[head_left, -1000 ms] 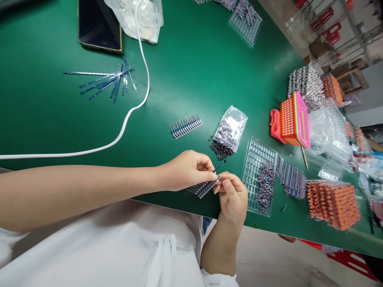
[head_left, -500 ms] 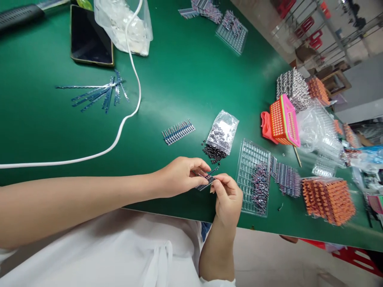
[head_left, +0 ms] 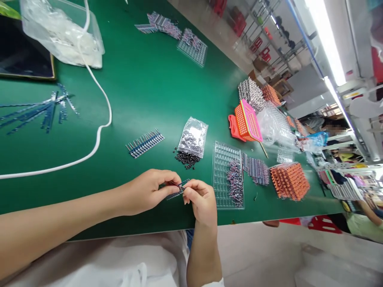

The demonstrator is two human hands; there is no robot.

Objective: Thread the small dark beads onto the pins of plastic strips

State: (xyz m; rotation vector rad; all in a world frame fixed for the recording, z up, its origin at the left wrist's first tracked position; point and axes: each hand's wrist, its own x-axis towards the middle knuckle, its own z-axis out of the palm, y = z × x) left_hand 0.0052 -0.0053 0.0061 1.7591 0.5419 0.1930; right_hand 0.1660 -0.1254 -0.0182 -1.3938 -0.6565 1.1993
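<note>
My left hand (head_left: 142,192) is closed, its thumb and fingers pinching a strip of small circuit boards (head_left: 172,195) just above the green table. Against the strip's right end, my right hand (head_left: 204,202) makes a pinch with thumb and index finger. What sits between those fingertips is too small to make out. Farther up lies another strip with upright wire leads (head_left: 145,144). A clear plastic bag (head_left: 194,134) lies open beyond my hands, with small black parts (head_left: 188,160) spilled at its mouth. Right of my right hand is a clear blister tray (head_left: 220,175) partly filled with leaded parts (head_left: 235,184).
A white cable (head_left: 100,133) curves across the left, near blue strips (head_left: 50,109), a dark tablet-like device (head_left: 24,54) and a bag of white pieces (head_left: 68,36). To the right are board strips (head_left: 257,169), an orange stack (head_left: 289,181) and a pink-orange basket (head_left: 247,119). Another person's arm (head_left: 371,213) shows far right.
The view has turned right, so table items appear farther left. Both hands stay together at the strip, and my left fingers have drawn closer over it.
</note>
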